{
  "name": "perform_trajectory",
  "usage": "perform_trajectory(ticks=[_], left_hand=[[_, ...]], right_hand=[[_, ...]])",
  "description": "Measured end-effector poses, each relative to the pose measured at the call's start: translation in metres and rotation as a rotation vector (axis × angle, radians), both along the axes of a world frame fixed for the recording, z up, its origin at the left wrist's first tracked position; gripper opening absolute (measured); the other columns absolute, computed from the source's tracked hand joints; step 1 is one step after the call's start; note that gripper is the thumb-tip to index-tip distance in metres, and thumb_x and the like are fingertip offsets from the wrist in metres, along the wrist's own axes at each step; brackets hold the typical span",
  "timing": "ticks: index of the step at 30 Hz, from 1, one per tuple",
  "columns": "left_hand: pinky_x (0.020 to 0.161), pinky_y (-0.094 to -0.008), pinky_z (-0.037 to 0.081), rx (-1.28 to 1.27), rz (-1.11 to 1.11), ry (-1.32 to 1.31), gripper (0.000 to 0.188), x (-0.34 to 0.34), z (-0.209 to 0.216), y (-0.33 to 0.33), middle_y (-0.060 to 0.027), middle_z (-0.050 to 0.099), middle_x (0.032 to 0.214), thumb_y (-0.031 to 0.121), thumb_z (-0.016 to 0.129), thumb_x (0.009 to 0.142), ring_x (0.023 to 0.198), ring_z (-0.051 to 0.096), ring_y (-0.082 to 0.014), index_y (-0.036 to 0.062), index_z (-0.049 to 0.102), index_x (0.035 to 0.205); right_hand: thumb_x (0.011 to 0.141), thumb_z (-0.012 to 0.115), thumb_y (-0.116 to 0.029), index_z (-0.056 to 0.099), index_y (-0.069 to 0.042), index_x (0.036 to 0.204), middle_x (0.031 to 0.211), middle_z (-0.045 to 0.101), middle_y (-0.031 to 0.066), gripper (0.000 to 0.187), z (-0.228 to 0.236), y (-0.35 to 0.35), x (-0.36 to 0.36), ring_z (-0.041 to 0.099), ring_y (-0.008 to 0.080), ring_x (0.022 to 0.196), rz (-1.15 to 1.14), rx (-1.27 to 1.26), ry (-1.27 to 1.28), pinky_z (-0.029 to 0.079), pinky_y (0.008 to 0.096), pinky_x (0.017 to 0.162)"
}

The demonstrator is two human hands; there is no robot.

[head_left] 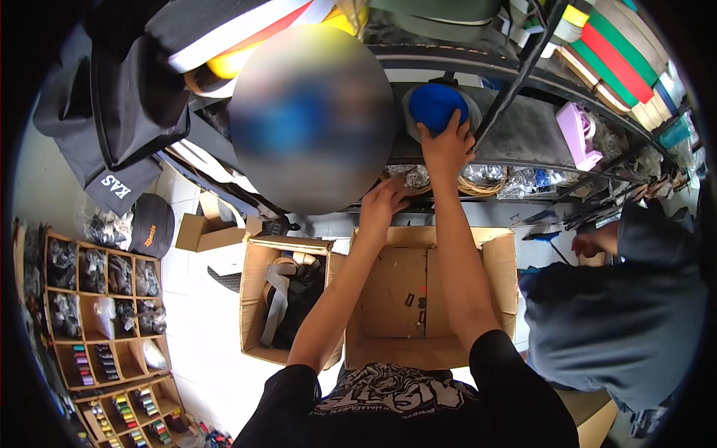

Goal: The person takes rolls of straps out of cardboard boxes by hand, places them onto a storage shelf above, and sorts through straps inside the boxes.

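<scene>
My right hand (447, 142) reaches up to a dark shelf (523, 131) and grips a round blue roll (435, 104) that sits there. My left hand (382, 203) is lower, at the front edge of the shelf below, with its fingers on clear plastic bags (413, 178) of small shiny parts. Whether that hand holds one of the bags is hidden. Under both arms stands an open, nearly empty cardboard box (407, 287).
A second open box (258, 287) at the left holds grey and black straps. Coloured webbing rolls (616, 56) fill the upper right shelf. A wooden cubby rack (97, 299) stands far left. Another person in a grey shirt (620, 313) works at the right.
</scene>
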State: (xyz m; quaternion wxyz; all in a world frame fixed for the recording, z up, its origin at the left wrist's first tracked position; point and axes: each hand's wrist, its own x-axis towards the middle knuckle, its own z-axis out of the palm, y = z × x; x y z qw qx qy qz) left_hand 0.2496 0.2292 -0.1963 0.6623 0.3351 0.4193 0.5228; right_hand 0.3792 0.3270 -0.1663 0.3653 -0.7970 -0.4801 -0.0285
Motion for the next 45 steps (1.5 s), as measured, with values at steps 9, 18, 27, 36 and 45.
perform_trajectory(ticks=[9,18,27,36,45], left_hand=[[0.063,-0.0330,0.055,-0.149,0.625,-0.025,0.031,-0.154,-0.087,-0.121,-0.0133,0.064,0.079,0.017,0.036,0.096,0.066,0.067,-0.0235,-0.0047,0.058,0.101],[0.057,-0.0279,0.053,-0.574,0.822,0.490,0.025,-0.281,-0.204,-0.252,-0.0119,0.066,0.085,0.009,0.044,0.088,0.070,0.066,-0.0168,-0.0010,0.062,0.102],[0.091,-0.0498,0.046,-0.452,-0.338,1.482,0.048,-0.277,-0.259,-0.258,-0.0135,0.054,0.120,0.019,0.068,0.075,0.115,0.054,-0.0310,0.0104,0.056,0.120],[0.087,-0.0499,0.048,-0.299,-0.428,1.731,0.041,-0.297,-0.283,-0.257,-0.0096,0.055,0.120,0.016,0.064,0.079,0.115,0.053,-0.0296,0.0171,0.057,0.119],[0.080,-0.0458,0.054,-0.356,-0.189,1.590,0.020,-0.348,-0.266,-0.244,-0.0143,0.064,0.097,0.010,0.049,0.088,0.094,0.064,-0.0336,0.0110,0.065,0.100]], right_hand=[[0.081,0.070,-0.034,0.041,-0.003,0.138,0.134,0.048,0.0228,0.071,-0.025,-0.058,-0.017,0.038,0.0409,0.127,0.205,0.236,0.063,0.034,0.0461,0.104],[0.089,0.061,-0.019,0.051,-0.007,0.129,0.121,0.056,0.0188,0.043,-0.110,-0.197,-0.146,0.051,0.0349,0.116,0.989,-0.311,0.251,0.043,0.0428,0.096],[0.086,0.063,-0.022,0.057,-0.008,0.116,0.107,0.065,0.0095,0.033,-0.140,-0.213,-0.203,0.062,0.0279,0.099,1.394,-0.818,-0.332,0.049,0.0424,0.085],[0.087,0.061,-0.023,0.056,-0.005,0.117,0.112,0.063,0.0126,0.035,-0.155,-0.211,-0.216,0.063,0.0311,0.097,1.364,-0.843,-0.251,0.051,0.0430,0.083],[0.087,0.056,-0.014,0.065,-0.002,0.103,0.092,0.067,0.0197,0.021,-0.229,-0.240,-0.296,0.065,0.0362,0.089,1.474,-1.074,-0.231,0.052,0.0433,0.079]])
